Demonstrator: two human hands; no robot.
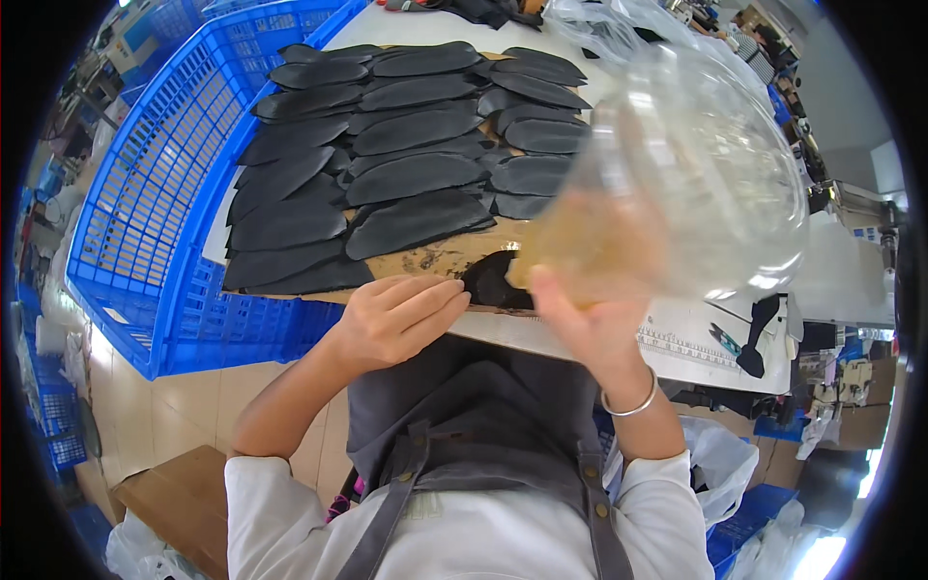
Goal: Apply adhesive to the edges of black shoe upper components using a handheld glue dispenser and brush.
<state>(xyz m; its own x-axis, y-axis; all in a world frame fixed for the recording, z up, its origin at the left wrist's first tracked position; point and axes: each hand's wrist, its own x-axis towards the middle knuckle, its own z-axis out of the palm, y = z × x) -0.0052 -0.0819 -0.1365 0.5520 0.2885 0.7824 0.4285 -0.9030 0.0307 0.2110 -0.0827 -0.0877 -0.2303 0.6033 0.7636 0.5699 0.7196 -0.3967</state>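
My right hand (601, 324) grips a large clear plastic bottle (720, 184), blurred by motion, by its narrow end, which is coated or filled with something yellowish. That end tilts down over a small black piece (491, 280) at the near edge of a stained brown board (435, 256). My left hand (404, 314) is closed, its fingertips pinched at the left edge of this piece. Beyond both hands, several flat black leaf-shaped pieces (416, 174) lie overlapping in rows on the board. The bottle hides part of the right-hand row.
A blue plastic crate (159, 208) stands at the left, beside and partly under the board. On the white table (764, 372) at the right are a ruler (691, 350), small snips (725, 340) and a black strip (754, 343). Clear plastic bags (619, 29) lie at the back. A cardboard box (179, 507) sits on the floor.
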